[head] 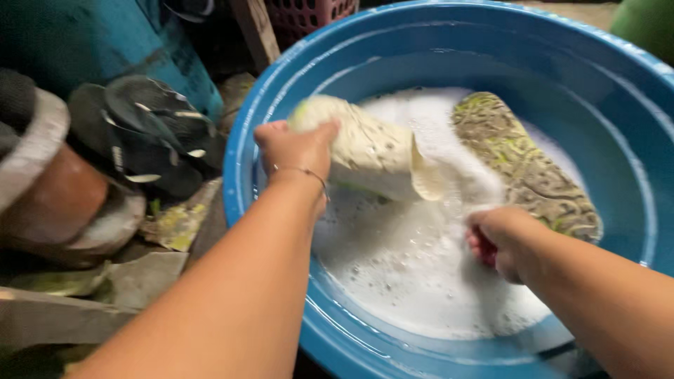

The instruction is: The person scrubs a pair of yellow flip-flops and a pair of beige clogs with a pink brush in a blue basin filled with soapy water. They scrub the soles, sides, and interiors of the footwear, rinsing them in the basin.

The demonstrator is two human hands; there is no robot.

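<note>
- Left hand [295, 149], a thin bracelet at its wrist, is clenched on a bunched end of pale cream cloth [372, 151], held up just above the suds near the blue plastic basin's [281, 77] left wall.
- Right hand [500, 238] is curled into a fist at the foam's right side; whatever it grips is hidden.
- Soapy water [414, 274] fills the basin's bottom, and a green-patterned cloth [526, 165] lies half sunk toward the far right.
- Dark sandals [151, 133] sit left of the basin, blurred.
</note>
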